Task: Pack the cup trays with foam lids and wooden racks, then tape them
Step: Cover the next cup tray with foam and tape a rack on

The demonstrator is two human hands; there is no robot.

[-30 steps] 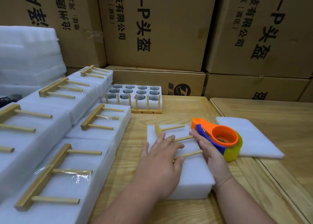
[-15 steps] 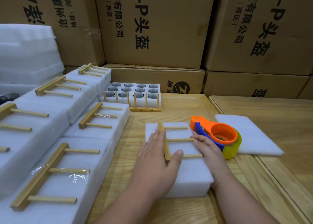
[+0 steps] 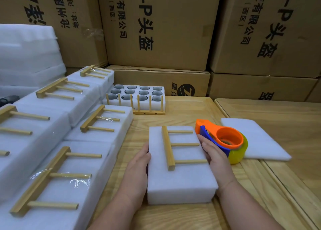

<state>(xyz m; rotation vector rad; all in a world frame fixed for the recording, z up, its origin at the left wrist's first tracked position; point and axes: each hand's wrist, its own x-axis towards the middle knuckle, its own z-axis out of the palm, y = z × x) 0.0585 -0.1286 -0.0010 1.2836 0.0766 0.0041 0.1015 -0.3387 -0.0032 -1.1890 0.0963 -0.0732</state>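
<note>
Taped foam packs (image 3: 52, 169) stacked at left. Left hand (image 3: 137, 169), fingers straight, presses the left side of the foam-lidded cup tray (image 3: 180, 181) at mid-tabletop (image 3: 175, 216). Wooden rack (image 3: 171, 147) lies flat on the lid. Right hand (image 3: 216, 155), fingers relaxed, rests against the tray's right edge. Tape dispenser (image 3: 224, 140) just beside it.

Foam block (image 3: 180, 181): white, matt, soft fine-pored surface. Wooden rack (image 3: 171, 147) lying on it: pale, smooth wood with a dull sheen, round dowels.

Packed bundles (image 3: 57, 186) at left: same white foam and wood, strapped with clear glossy tape that crinkles and glints.

Tape dispenser (image 3: 224, 139): shiny hard plastic, orange, blue and translucent yellow.

Foam sheet (image 3: 257, 139) at right: thin, white, matt.

Table (image 3: 182, 217): light wood, visible grain, satin finish.

Cardboard boxes (image 3: 163, 30) behind: brown, matt, black print.

Open tray (image 3: 139, 95): white foam holding glassy dark cups.
</note>
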